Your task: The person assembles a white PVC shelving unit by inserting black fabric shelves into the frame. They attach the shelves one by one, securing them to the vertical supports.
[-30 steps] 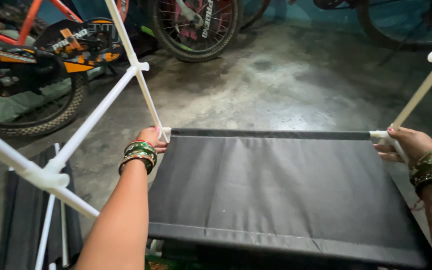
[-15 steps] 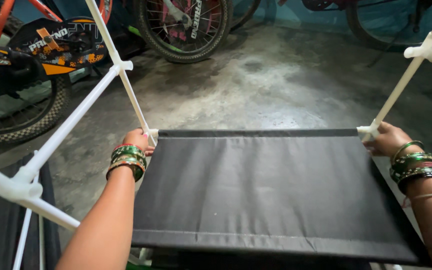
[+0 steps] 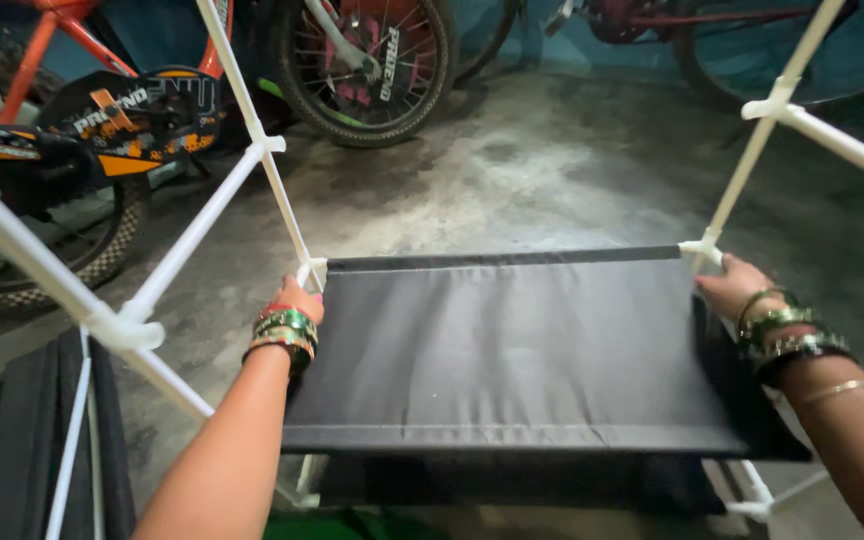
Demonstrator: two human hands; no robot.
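A black fabric shelf panel lies stretched flat inside a frame of white plastic tubes. My left hand, with green bangles on the wrist, grips the panel's far left corner at a white connector. My right hand, also wearing bangles, holds the far right corner by another connector. A white upright tube rises from that right corner.
Bicycles stand along the back: an orange and black one at left, a wheel in the middle, another bicycle at the far right. More black panels with white rods lie on the concrete floor at lower left.
Both hands have stayed on the far corners of the panel. The view has shifted a little, with the frame and bicycles sliding left and up.
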